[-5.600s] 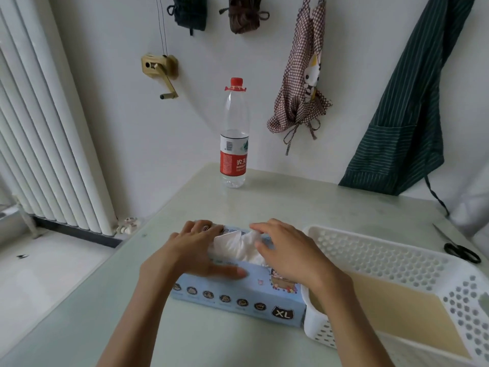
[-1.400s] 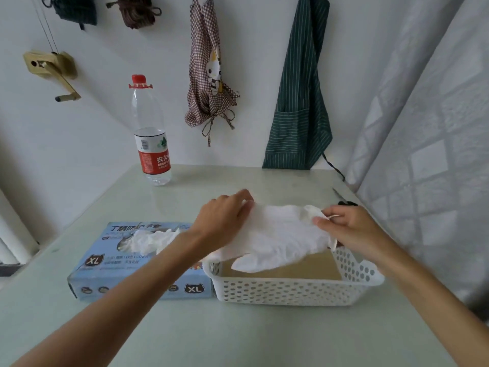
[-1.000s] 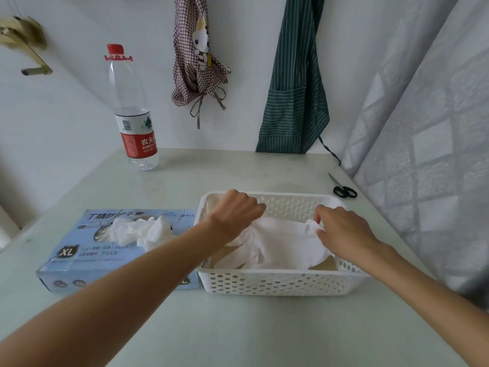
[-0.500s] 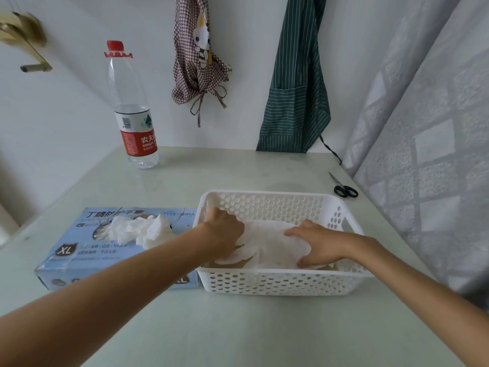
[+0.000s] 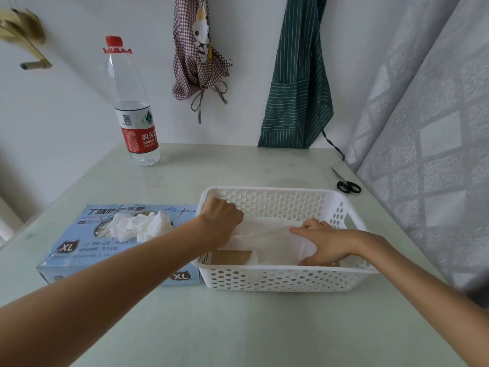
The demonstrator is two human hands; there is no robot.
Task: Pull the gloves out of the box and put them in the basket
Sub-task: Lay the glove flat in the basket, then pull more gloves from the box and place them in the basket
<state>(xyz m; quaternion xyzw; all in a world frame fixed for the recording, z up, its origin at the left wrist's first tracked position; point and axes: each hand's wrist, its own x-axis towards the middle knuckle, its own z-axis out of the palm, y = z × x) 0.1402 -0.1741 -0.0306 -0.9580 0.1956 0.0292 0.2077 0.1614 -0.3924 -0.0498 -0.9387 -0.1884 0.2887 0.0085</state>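
Pale-green tabletop (image 5: 238, 327) — white gloves (image 5: 272, 239) are flattened lengthwise in the basket (image 5: 277, 278): left hand (image 5: 221, 218) curled onto them, right hand (image 5: 325, 243) pressed flat; box (image 5: 87, 254) nearer left.

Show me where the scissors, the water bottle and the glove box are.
scissors (image 5: 348, 186), head view, on the black handles.
water bottle (image 5: 139, 137), head view, on the red label.
glove box (image 5: 105, 247), head view, on the blue top near the XL mark.

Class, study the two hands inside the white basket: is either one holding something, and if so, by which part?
The left hand grips the white glove at its left end. The right hand lies flat on its right end, pressing rather than gripping.
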